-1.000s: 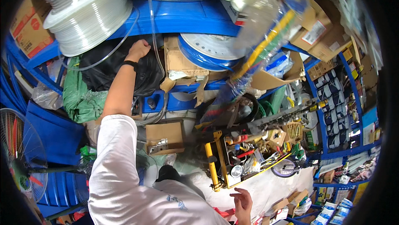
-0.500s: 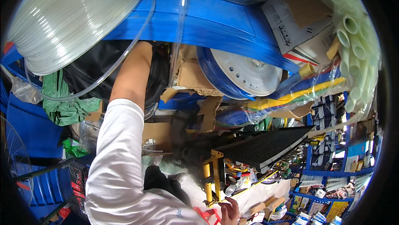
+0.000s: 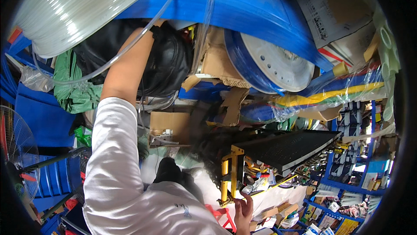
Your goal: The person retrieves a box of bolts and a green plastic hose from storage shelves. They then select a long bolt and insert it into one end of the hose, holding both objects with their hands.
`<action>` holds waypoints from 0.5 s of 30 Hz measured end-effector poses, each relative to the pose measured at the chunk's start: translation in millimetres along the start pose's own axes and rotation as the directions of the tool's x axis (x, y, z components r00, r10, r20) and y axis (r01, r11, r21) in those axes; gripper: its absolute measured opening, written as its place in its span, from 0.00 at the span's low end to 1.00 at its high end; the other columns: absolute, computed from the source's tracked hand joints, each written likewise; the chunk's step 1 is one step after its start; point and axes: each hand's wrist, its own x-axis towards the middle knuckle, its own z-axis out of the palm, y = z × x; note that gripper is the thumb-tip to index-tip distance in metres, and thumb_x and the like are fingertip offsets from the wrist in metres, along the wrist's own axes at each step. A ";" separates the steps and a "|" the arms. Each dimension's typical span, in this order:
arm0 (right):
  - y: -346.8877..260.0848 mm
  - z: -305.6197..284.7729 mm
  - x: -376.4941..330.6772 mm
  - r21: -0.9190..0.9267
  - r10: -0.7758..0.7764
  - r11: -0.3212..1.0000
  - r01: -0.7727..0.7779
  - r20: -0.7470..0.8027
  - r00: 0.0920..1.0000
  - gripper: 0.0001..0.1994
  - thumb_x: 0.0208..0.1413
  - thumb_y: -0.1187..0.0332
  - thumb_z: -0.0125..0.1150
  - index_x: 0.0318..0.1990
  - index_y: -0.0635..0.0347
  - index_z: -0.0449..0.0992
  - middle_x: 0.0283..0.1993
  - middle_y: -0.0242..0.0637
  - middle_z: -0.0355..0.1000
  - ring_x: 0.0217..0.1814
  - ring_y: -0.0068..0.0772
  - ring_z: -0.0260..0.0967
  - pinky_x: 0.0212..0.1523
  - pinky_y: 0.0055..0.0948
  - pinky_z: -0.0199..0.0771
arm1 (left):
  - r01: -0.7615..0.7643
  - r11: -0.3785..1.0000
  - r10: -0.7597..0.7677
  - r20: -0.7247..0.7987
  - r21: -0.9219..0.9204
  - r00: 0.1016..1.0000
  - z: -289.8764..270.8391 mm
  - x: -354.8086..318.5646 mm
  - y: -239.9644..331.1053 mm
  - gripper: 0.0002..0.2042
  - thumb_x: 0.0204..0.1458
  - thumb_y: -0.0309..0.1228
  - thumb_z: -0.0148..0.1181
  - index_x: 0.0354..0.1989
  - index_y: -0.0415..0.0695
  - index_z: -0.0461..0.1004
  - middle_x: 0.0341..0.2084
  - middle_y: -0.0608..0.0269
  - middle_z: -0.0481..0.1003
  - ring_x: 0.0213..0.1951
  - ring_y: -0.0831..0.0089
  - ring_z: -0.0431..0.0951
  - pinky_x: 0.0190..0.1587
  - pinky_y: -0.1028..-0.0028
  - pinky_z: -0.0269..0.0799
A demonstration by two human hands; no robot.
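My left forearm (image 3: 124,68), in a white sleeve, reaches up into a blue shelf (image 3: 243,5). The hand itself is hidden between the shelf's underside and a black bag (image 3: 167,63). A clear plastic tube (image 3: 130,46) loops across the forearm from a big spool of clear tubing (image 3: 74,5) at the upper left. My right hand (image 3: 243,207) is low in the view, fingers apart and holding nothing, at the foot of a yellow cart frame (image 3: 228,174).
A blue-and-white hose reel (image 3: 271,63) and torn cardboard (image 3: 217,61) sit under the shelf. A black perforated tray (image 3: 291,146) tops the cart, with tools below. A green bag (image 3: 76,89), a small cardboard box (image 3: 169,126) and a fan (image 3: 15,148) are nearby.
The view has moved up close to the shelf. My left hand, seen earlier with a black wristband, has gone out of sight behind the black bag. My right hand stays low.
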 end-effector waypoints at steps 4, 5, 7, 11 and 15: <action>-3.6 5.0 -1.5 0.006 0.050 0.999 -0.050 -0.002 0.999 0.18 0.55 0.75 0.51 0.53 0.66 0.57 0.40 0.42 0.69 0.44 0.28 0.67 0.46 0.24 0.64 | -0.041 0.999 0.040 -0.013 -0.032 0.999 -26.5 -12.7 -2.7 0.17 0.49 0.34 0.51 0.45 0.37 0.66 0.43 0.43 0.68 0.47 0.47 0.66 0.48 0.62 0.63; -0.5 4.0 -2.7 0.008 0.049 0.999 -0.049 0.009 0.999 0.18 0.55 0.75 0.51 0.53 0.66 0.57 0.40 0.42 0.69 0.44 0.28 0.67 0.46 0.24 0.64 | -0.049 0.998 0.048 -0.017 -0.037 0.999 -33.6 -15.8 -2.7 0.17 0.49 0.34 0.51 0.45 0.37 0.66 0.43 0.43 0.68 0.46 0.47 0.66 0.48 0.62 0.63; 6.8 -0.1 -3.9 0.030 0.030 0.999 -0.032 0.061 0.998 0.19 0.55 0.74 0.51 0.53 0.66 0.57 0.41 0.42 0.69 0.44 0.28 0.68 0.45 0.24 0.65 | -0.060 0.997 0.059 -0.012 -0.046 0.998 -46.8 -22.4 -1.9 0.17 0.49 0.33 0.51 0.45 0.37 0.66 0.43 0.43 0.68 0.46 0.46 0.66 0.48 0.62 0.63; 15.5 -6.8 -5.1 0.020 0.003 1.000 -0.005 0.094 0.996 0.19 0.55 0.74 0.51 0.53 0.66 0.57 0.42 0.42 0.68 0.44 0.28 0.68 0.46 0.24 0.65 | -0.074 0.995 0.074 -0.012 -0.064 0.997 -69.1 -31.9 2.8 0.16 0.49 0.33 0.51 0.45 0.37 0.66 0.43 0.43 0.68 0.46 0.45 0.66 0.47 0.62 0.63; 22.6 -13.7 -8.6 0.056 -0.062 0.997 0.056 0.114 0.992 0.19 0.55 0.74 0.51 0.53 0.66 0.57 0.44 0.42 0.67 0.45 0.29 0.68 0.46 0.25 0.67 | -0.084 0.993 0.083 -0.012 -0.079 0.996 -83.2 -52.8 8.2 0.16 0.50 0.32 0.50 0.46 0.37 0.65 0.42 0.42 0.68 0.45 0.44 0.66 0.47 0.62 0.63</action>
